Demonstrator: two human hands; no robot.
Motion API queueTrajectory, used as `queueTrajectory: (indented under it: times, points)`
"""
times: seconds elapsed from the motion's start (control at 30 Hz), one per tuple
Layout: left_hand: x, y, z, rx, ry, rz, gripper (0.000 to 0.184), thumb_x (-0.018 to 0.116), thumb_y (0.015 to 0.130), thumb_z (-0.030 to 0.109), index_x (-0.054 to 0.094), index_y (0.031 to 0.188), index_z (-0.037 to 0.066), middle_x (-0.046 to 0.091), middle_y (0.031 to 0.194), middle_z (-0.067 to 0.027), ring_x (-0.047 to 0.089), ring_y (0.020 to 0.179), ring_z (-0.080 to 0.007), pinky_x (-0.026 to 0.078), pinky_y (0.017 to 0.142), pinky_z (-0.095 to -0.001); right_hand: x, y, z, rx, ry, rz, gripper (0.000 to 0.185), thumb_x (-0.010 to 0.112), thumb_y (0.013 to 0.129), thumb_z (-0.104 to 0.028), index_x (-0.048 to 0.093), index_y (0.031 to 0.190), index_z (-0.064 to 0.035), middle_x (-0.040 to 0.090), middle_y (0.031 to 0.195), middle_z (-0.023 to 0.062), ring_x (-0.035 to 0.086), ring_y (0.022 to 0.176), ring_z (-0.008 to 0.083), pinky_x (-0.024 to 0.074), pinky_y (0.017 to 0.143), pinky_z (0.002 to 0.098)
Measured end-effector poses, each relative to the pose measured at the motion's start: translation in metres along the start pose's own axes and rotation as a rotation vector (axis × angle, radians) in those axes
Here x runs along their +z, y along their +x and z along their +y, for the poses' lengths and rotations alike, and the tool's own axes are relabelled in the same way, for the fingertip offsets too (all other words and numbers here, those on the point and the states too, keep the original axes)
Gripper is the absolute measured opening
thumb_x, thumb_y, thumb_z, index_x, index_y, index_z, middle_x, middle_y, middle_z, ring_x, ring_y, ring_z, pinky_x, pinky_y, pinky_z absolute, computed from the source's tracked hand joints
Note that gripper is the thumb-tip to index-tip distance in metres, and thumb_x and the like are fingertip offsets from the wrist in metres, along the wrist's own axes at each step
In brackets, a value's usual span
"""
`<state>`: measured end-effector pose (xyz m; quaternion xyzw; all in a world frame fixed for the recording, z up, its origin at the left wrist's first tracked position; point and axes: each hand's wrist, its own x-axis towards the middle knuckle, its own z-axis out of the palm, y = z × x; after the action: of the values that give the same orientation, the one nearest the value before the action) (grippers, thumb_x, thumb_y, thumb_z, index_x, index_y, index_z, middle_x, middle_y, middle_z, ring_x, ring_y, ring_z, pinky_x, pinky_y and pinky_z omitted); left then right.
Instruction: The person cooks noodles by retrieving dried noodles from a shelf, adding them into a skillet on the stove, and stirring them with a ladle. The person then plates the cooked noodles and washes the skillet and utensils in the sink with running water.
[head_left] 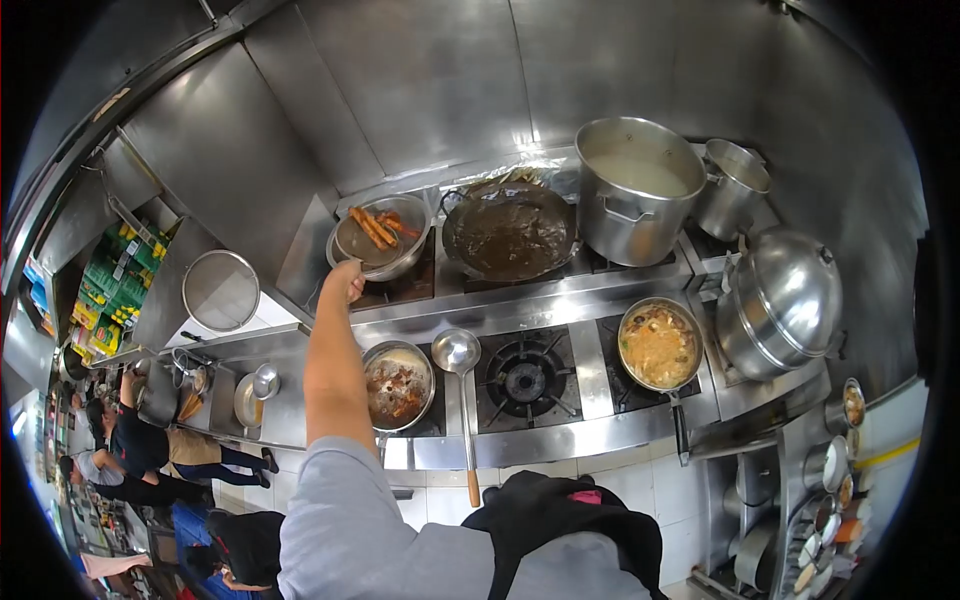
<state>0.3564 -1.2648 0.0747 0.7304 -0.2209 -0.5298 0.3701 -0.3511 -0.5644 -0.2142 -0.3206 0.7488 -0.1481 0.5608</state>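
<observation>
My left hand reaches forward with its fingers closed at the near edge of a round mesh strainer. What it grips there is mostly covered by the fingers. The strainer rests in a metal bowl on the back of the range, and several long orange-brown fried pieces lie in it. Below my forearm is a pan of browned food in liquid on a front burner. A long-handled ladle lies beside that pan, its wooden handle over the front edge. My right hand is out of view.
A wok of dark liquid, a tall stockpot and a smaller pot stand along the back. A pan of food sits front right near a domed steamer. Co-workers stand at far left.
</observation>
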Motion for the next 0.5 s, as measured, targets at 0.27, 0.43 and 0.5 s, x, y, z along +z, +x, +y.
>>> queueTrajectory:
  times: [0.27,0.43,0.5]
  points:
    - [-0.025,-0.039,0.059,0.193,1.032,0.332,0.025,0.054,0.079,0.018,0.059,0.061,0.001,0.058,0.055,-0.0123,0.060,0.051,-0.0254,0.043,0.052,-0.0439,0.001,0.001,0.002,-0.003,-0.020,-0.013,0.045,0.046,0.105,-0.041,0.067,0.098,-0.0020,0.064,0.078,0.0097,0.061,0.073,0.0245,0.0507,0.069,0.0377]
    - [-0.038,-0.044,0.083,0.478,1.448,0.396,0.026,0.058,0.080,0.019,0.071,0.075,-0.003,0.070,0.076,-0.0243,0.072,0.079,-0.0380,0.052,0.069,-0.0479,0.004,0.001,0.002,-0.007,-0.021,-0.013,0.045,0.045,0.106,-0.041,0.067,0.099,-0.0017,0.064,0.079,0.0103,0.061,0.074,0.0255,0.0508,0.069,0.0380]
    - [-0.018,-0.082,0.089,0.462,1.349,0.407,0.027,0.057,0.081,0.019,0.072,0.085,-0.003,0.070,0.089,-0.0270,0.070,0.090,-0.0407,0.052,0.077,-0.0491,0.004,0.000,0.001,-0.009,-0.024,-0.015,0.045,0.045,0.106,-0.041,0.067,0.099,-0.0016,0.064,0.079,0.0105,0.061,0.074,0.0258,0.0508,0.069,0.0381]
